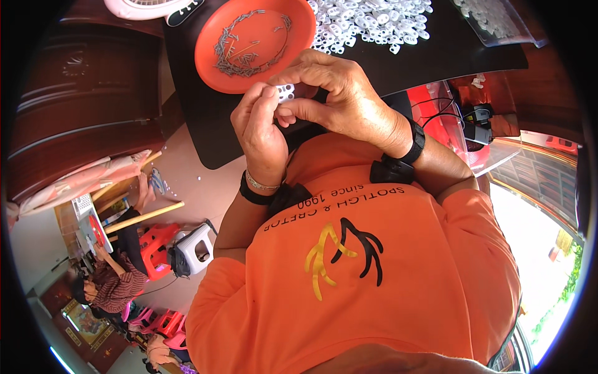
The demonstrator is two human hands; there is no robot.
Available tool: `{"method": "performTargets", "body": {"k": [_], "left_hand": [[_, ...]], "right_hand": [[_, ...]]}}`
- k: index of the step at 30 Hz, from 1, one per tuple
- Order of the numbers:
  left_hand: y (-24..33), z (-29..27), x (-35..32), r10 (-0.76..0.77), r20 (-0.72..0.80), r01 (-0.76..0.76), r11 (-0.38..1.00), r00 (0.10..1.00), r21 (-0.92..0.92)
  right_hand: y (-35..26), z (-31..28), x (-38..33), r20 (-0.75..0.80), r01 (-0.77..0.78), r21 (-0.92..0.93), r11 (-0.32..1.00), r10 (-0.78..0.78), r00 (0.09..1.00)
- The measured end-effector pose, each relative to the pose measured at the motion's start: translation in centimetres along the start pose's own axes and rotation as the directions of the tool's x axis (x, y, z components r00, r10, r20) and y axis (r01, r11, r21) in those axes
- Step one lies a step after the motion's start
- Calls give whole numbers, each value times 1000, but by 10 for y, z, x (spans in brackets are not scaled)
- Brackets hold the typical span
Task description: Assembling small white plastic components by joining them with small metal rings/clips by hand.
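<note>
My two hands meet above the near edge of the black table. Between the fingertips of my left hand [261, 128] is a small white plastic piece [285, 93] with dark round holes; it may be two pieces side by side. My right hand [346, 90] curls over from the other side, its thumb and forefinger closed around the same piece. Just beyond my fingers sits an orange-red round tray [255, 19] holding many small grey screw-like pins [240, 62]. A heap of similar white plastic pieces [370, 22] lies on the table to the right of the tray.
The black table [205, 134] has a clear plastic bin [498, 22] of pale pieces at its far right. A pink-and-white object [146, 7] stands at the far left. Black cables and adapters [478, 128] lie at right. Another person [115, 287] sits near plastic stools at left.
</note>
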State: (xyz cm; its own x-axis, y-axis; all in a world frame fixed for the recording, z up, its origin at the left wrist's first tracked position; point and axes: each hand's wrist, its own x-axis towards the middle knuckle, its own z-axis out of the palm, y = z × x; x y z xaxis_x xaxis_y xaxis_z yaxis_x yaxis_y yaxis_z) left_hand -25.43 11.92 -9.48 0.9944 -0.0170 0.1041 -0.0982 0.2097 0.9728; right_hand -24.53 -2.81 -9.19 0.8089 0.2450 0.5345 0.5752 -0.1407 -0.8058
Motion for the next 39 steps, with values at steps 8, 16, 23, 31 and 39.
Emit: {"method": "performTargets", "body": {"k": [8,16,23,31,39], "left_hand": [[-2,-2,-1,-47,19,47,999,999,1],[0,1,-3,-70,-7,71,997,997,19],[1,-1,-1,-19,86,11,996,996,88],[-9,2,-6,292,113,-313,900,950,304],[-1,-11,2,3,59,0,999,998,-38]], "right_hand": [[-4,2,-1,-4,8,-118,993,-9,1000],[0,0,0,-6,45,-141,989,-47,999],[-5,-6,-1,6,47,-152,987,-47,999],[-14,-9,-2,36,20,-73,997,-17,999],[-31,-122,50,-152,93,-641,762,-245,958]]}}
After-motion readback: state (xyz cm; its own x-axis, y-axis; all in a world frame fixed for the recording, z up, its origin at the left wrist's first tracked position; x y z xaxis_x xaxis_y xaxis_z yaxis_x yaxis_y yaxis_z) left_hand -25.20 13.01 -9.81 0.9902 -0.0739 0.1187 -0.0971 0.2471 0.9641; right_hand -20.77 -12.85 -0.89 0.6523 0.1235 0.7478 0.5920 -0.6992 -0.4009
